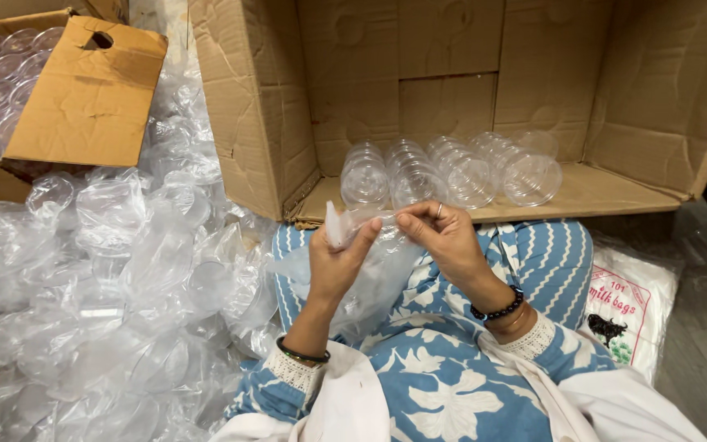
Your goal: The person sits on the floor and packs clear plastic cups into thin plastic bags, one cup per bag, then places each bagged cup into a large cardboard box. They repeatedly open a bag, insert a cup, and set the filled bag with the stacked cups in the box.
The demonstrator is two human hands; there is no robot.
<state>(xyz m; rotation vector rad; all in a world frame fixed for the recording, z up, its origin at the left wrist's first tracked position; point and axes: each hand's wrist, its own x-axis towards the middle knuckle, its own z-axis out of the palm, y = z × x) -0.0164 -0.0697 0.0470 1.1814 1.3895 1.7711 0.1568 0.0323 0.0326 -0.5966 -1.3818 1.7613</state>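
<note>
Clear, thin plastic bag (370,262) is pinched at its top edge, just below mid-frame, between the left hand (335,260) and the right hand (443,236), the fingers (412,221) of both closed on the film. Judging by this, the mouth is being teased open. Rows of clear plastic cups (452,172) lie in the brown cardboard box (452,82) just above.

Single head-worn view, steeply downward, close over lap and open carton (452,90).
</note>
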